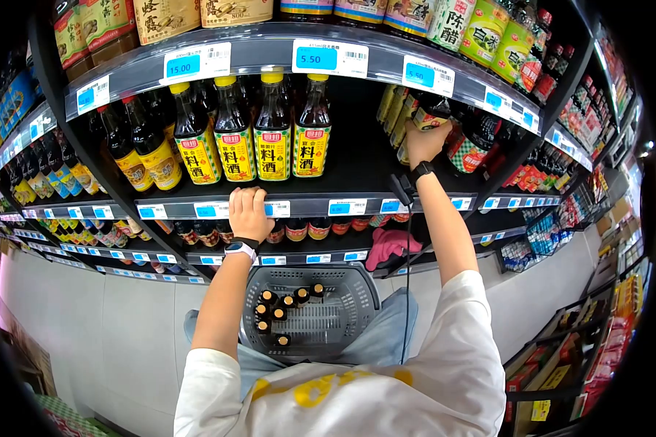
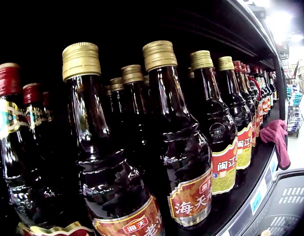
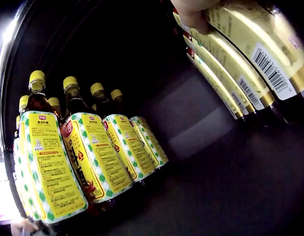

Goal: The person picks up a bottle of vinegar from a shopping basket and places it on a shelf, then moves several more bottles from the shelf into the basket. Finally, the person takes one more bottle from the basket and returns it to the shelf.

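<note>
My right hand point(image 1: 424, 141) reaches into the shelf at the right and grips a dark bottle point(image 1: 433, 115) with a pale gold label. In the right wrist view, fingers point(image 3: 194, 14) show at the upper edge, against the gold-labelled bottles point(image 3: 240, 66) standing in a row. My left hand point(image 1: 249, 214) rests on the front edge of the same shelf point(image 1: 306, 206), fingertips over the lip. Just behind it stand yellow-labelled cooking wine bottles point(image 1: 272, 146) with yellow caps. The left wrist view shows no hand, only dark bottles point(image 2: 184, 147) on the shelf below.
A grey basket point(image 1: 335, 320) holding several gold-capped bottles point(image 1: 278, 314) stands between my knees. A pink cloth point(image 1: 390, 247) hangs at the lower shelf. A dark cable point(image 1: 407, 291) runs down past my right forearm. Red-labelled bottles point(image 1: 468, 151) stand right of my right hand.
</note>
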Available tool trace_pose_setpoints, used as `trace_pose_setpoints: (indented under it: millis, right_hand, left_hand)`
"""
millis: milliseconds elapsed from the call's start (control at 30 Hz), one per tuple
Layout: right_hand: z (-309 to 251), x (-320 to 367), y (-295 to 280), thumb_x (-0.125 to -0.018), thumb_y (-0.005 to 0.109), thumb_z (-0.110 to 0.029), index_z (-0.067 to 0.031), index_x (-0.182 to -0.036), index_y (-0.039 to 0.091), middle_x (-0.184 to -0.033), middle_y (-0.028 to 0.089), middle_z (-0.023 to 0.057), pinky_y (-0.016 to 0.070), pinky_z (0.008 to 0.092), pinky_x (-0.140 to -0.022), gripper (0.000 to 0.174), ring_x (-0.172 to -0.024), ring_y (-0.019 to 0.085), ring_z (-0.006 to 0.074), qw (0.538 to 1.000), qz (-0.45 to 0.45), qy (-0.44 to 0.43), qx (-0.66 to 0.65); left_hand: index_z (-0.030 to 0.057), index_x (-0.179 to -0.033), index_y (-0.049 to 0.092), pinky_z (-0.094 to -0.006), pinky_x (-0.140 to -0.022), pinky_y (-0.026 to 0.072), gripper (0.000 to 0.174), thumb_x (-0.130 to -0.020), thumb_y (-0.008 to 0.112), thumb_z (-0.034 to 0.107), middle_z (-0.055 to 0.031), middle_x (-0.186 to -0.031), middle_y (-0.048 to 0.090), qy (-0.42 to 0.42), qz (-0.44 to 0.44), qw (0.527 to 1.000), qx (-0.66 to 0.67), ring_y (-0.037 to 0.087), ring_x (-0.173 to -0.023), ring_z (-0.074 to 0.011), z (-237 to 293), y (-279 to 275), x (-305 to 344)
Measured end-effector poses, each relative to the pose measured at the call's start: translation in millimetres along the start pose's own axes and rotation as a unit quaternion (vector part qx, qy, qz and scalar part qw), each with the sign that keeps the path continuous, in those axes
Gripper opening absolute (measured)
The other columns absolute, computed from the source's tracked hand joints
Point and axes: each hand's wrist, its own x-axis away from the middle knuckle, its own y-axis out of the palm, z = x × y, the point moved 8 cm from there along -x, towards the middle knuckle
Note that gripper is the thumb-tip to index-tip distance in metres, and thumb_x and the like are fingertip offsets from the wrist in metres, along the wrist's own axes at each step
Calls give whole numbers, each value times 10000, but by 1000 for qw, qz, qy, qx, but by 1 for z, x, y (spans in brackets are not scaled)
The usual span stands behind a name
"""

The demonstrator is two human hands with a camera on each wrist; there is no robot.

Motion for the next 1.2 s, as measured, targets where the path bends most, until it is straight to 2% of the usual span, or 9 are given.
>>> trace_pose_setpoints:
  millis: [367,467,567,667,767,900,933,1067,1200]
  right_hand:
    - [10,-5,3,-608,826,-196,34,-1246,356,-1179,531,268,433,432,-914,825,-1078,543,423,1000,6,-7,5]
    - [13,-4,5,-613,802,-157,29,-1283,344,-1222,477,259,438,427,-921,833,-1101,522,423,1000,4,-14,-5]
    - [18,0,8,-591,833,-186,51,-1283,331,-1234,443,284,364,428,-990,887,-1164,436,427,998,-7,-52,-37]
    - [15,28,-11,-610,800,-141,54,-1323,314,-1281,375,277,288,467,-1033,885,-1217,330,433,998,22,-12,64]
    - [-16,73,-30,-653,722,-110,19,-1319,318,-1340,310,273,250,494,-1038,789,-1246,290,428,984,-21,-177,26]
    - [-40,153,-27,-799,619,-146,-36,-1082,554,-1172,514,159,276,492,-1028,311,-1137,447,356,924,-188,-334,3]
    - [-34,169,-21,-818,602,-174,-35,-1092,553,-1151,521,156,289,505,-1017,312,-1103,467,341,911,-213,-353,18]
    - [-23,186,-12,-813,595,-223,-50,-1051,587,-1040,575,126,348,454,-940,294,-978,517,305,880,-189,-432,60]
    - [-22,187,-9,-801,589,-232,-60,-938,608,-981,608,111,363,432,-882,221,-918,532,294,899,-144,-410,54]
  left_hand:
    - [67,-1039,500,-501,-996,361,565,-500,666,43,-125,-1042,523,2,5,1000,-10,484,-1034,-346,-2,4,2]
    - [68,-1040,498,-499,-994,364,567,-501,669,42,-124,-1040,523,2,6,1000,-11,488,-1029,-343,-2,4,2]
    - [68,-1039,497,-497,-992,367,565,-501,667,39,-124,-1039,524,4,9,1000,-9,490,-1023,-341,-2,4,2]
    - [71,-1036,500,-496,-989,369,567,-491,647,24,-121,-1029,524,5,16,1000,-12,489,-1020,-346,-1,3,1]
    - [75,-1059,510,-493,-990,373,600,-477,653,40,-117,-1017,517,9,28,999,-17,491,-1016,-349,0,0,0]
    - [78,-1076,509,-482,-1019,357,602,-495,661,52,-122,-1034,512,0,11,1000,-16,491,-1031,-334,-1,0,0]
    - [78,-1081,506,-480,-1025,351,593,-507,652,49,-123,-1035,512,-10,-2,1000,-10,491,-1031,-338,0,-2,-2]
    - [66,-1075,494,-478,-1033,344,543,-550,625,34,-125,-1038,508,9,-9,1000,1,484,-1034,-341,1,-4,-3]
    - [68,-1125,469,-467,-1054,310,577,-567,616,49,-122,-1045,490,6,-44,999,0,471,-1052,-319,4,-8,-6]
